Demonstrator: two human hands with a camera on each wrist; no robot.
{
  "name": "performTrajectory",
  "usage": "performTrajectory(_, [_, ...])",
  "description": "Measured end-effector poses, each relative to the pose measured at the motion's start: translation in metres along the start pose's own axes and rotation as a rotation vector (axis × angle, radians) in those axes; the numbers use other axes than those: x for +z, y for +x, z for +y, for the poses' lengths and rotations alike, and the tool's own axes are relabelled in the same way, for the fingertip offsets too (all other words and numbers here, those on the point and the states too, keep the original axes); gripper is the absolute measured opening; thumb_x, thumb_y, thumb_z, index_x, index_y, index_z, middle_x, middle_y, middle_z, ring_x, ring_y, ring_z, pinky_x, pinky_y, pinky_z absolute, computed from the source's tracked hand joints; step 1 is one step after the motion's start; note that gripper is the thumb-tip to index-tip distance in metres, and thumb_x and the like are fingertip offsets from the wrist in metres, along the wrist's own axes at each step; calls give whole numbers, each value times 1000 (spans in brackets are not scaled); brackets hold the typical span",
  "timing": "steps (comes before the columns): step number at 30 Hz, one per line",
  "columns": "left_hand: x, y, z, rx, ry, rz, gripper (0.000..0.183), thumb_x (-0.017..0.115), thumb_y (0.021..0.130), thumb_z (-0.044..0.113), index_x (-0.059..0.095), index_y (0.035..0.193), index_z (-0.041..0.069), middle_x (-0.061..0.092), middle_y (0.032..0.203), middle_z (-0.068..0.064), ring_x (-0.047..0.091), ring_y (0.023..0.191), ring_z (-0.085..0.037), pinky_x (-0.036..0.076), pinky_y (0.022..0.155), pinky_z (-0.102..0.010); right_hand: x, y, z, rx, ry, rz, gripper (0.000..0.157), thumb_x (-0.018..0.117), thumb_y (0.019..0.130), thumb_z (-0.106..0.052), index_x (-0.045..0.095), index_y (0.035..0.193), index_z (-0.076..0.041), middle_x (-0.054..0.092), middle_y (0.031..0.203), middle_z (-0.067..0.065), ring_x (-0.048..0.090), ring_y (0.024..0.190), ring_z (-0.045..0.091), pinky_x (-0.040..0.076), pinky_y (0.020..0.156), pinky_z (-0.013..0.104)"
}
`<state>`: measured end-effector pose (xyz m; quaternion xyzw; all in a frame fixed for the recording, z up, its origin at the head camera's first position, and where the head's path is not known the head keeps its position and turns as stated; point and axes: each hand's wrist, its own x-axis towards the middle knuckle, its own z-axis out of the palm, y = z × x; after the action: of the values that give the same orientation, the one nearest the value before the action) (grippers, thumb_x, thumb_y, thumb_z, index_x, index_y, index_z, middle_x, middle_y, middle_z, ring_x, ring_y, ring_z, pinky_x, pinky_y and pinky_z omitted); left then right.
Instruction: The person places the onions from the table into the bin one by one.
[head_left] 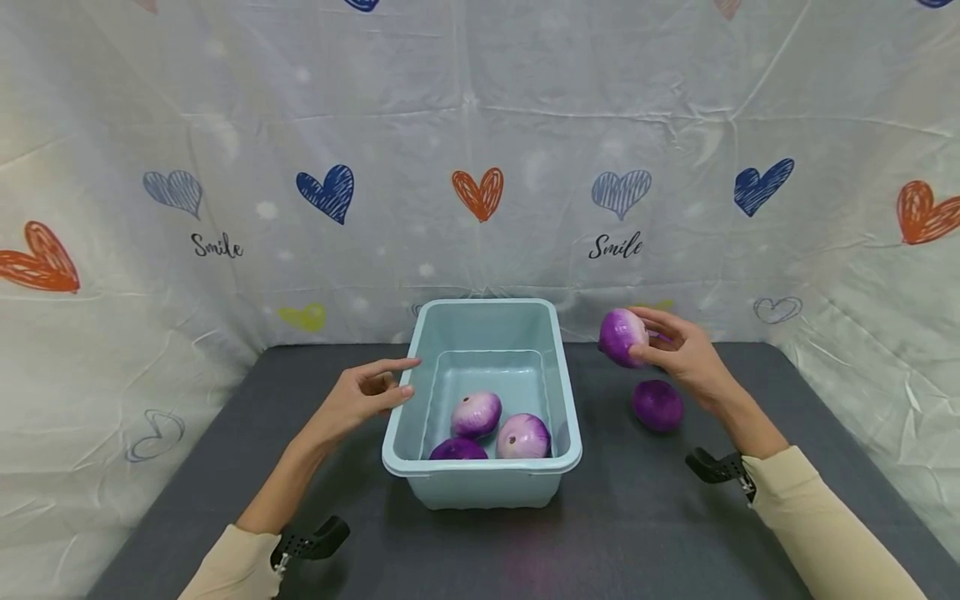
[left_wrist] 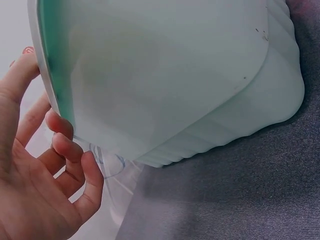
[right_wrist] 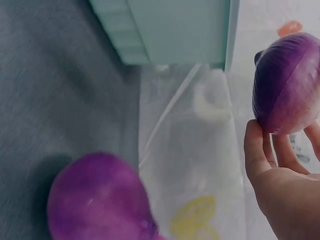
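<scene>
My right hand holds a purple-and-white onion above the table, right of a pale blue plastic bin. The fingers and thumb curve around that onion in the right wrist view. Below the hand, a darker purple onion lies on the table. Inside the bin are two paler onions and a dark purple onion, partly hidden by the front rim. My left hand touches the bin's left rim with index finger and thumb; its other fingers are loosely bent beside the wall.
The bin stands on a dark grey tabletop. Behind and beside the table hangs a white cloth printed with hearts and "Smile". Between the right hand's fingers shows a small purple patch, which I cannot identify.
</scene>
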<state>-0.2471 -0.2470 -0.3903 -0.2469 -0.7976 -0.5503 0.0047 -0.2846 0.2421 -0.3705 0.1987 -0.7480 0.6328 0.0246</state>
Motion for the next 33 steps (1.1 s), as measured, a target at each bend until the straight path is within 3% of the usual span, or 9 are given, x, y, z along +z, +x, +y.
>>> performTrajectory(6, [1,-1,0,-1,-2,2,44,67,100,11,60,142,7,51,74,-18,47,63,-17,43,62,-33,16,9,-6,-57,38,-78,59,77,90,0,56,145,-6,51,143,14,58,120,28,53,88,35])
performTrajectory(14, [2,-1,2,-2,-10,15,44,67,99,10,60,142,5,52,75,-23,47,63,-26,43,61,-33,35,20,-17,-70,26,-124,61,80,88,-4,57,144,-5,54,142,12,54,123,34,51,94,36])
performTrajectory(19, [2,0,3,-2,-10,20,44,67,100,10,60,142,5,54,74,-19,49,63,-19,44,61,-32,46,25,-23,-87,25,-161,61,81,87,-7,57,143,-6,55,141,11,54,122,34,51,93,39])
performTrajectory(26, [2,-1,3,3,-9,16,44,67,100,10,59,142,3,54,72,-10,49,61,-18,45,62,-33,61,31,-30,-107,28,-216,63,82,86,-6,58,144,-7,57,140,9,56,121,34,50,96,43])
performTrajectory(33, [3,-2,3,13,-11,16,44,66,100,9,58,143,4,50,74,-24,48,61,-17,44,62,-33,72,37,-30,-113,56,-280,66,82,86,-5,54,146,-4,55,143,11,54,127,36,47,100,43])
